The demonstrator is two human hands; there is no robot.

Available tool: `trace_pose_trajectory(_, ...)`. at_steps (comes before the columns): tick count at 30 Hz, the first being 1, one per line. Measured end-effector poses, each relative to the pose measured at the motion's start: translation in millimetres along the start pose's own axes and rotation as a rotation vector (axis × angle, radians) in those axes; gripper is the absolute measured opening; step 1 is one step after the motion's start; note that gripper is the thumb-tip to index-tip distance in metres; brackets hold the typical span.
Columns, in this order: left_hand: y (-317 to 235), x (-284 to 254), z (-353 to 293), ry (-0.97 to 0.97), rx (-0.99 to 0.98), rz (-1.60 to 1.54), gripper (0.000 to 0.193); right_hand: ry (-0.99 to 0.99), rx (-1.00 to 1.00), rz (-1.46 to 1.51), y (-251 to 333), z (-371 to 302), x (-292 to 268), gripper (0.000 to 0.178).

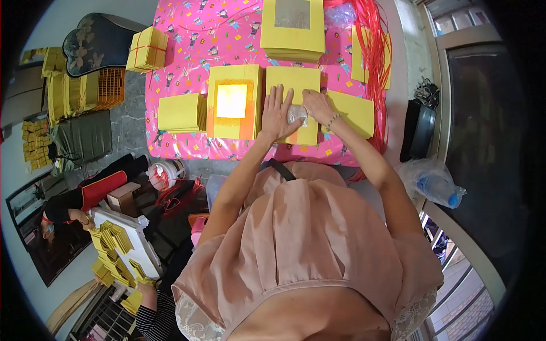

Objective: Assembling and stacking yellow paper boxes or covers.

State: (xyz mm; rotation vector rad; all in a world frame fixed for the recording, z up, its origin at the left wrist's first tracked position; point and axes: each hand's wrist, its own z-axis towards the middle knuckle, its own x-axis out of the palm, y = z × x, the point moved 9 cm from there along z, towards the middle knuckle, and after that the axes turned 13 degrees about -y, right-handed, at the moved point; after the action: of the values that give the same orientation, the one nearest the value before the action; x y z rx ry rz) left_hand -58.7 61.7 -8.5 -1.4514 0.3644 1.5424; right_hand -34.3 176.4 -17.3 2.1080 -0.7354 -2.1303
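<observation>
Flat on a stack of yellow paper lies my left hand, fingers stretched and its thumb by a crumpled piece of clear plastic. My right hand, wearing a beaded bracelet, rests on the stack's right side with its fingers curled; what they hold, if anything, is hidden. The plastic sits between the two hands. Left of this stack is another yellow paper stack with an orange border and a shiny metallic square on top. Folded yellow paper fans out beside my right wrist.
A pink patterned cloth covers the table. Farther back stands a tall yellow stack with a silvery square. Red strings hang at the right; a tied yellow bundle sits at the left corner. Other people work at a white table.
</observation>
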Motion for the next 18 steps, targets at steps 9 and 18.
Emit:
trace_pose_trajectory(9, 8.7, 3.0, 1.0, 0.033, 0.000, -0.076, 0.088, -0.222, -0.277, -0.030, 22.5, 0.0, -37.6, 0.036)
trace_pose_trajectory(18, 0.0, -13.6, 18.1, -0.051, 0.024, 0.148, 0.068, -0.235, -0.609, -0.141, 28.4, 0.4, -35.3, 0.017)
